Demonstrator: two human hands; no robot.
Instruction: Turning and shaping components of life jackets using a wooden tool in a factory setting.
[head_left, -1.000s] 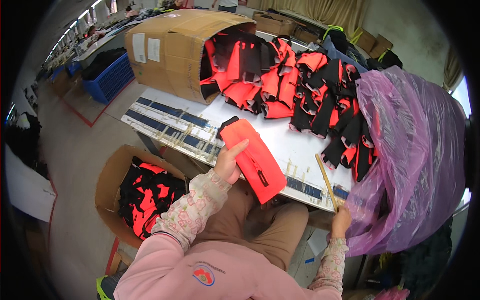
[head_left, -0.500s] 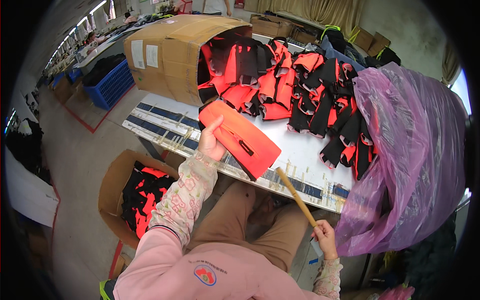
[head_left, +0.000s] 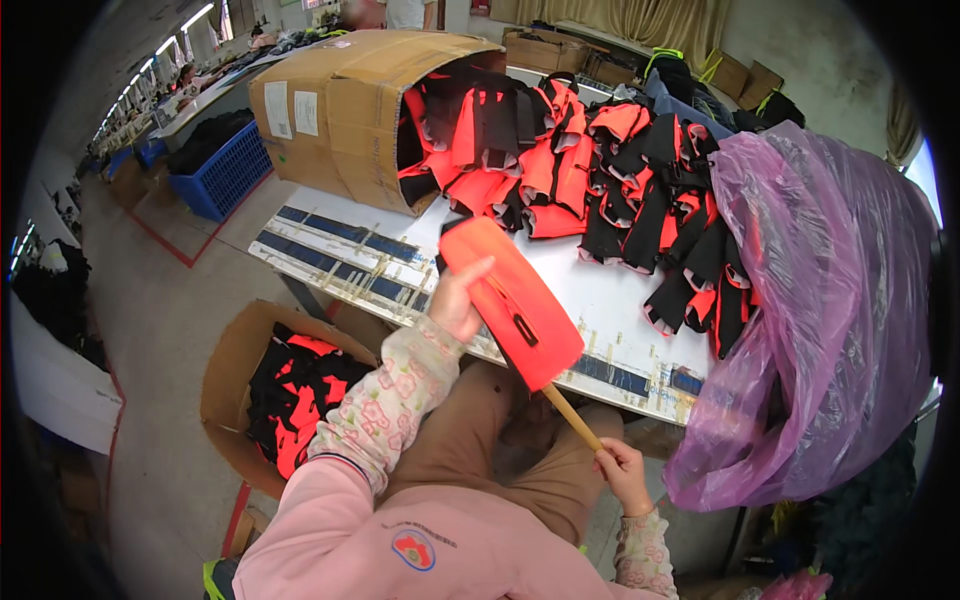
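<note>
My left hand (head_left: 457, 306) grips a flat orange-and-black fabric sleeve (head_left: 530, 300) with a short black zip on its face. The piece is held tilted over the near edge of the white worktable (head_left: 625, 315). In my right hand (head_left: 625, 476) is a thin wooden stick (head_left: 574, 417), pinched near its lower end. Its upper tip meets the sleeve's lower end and is hidden there; whether it is inside or behind the cloth, I cannot tell.
Many similar orange-and-black pieces (head_left: 560, 190) spill from a cardboard box (head_left: 335, 125) lying on its side. A purple plastic bag (head_left: 815, 310) hangs over the table's right end. Below left, an open carton (head_left: 225, 375) holds more pieces. A blue crate (head_left: 225, 178) stands beyond.
The left hand has carried the sleeve right and slightly down. The right hand has shifted left, and the stick's tip, visible and apart before, is now hidden at the sleeve's lower end.
</note>
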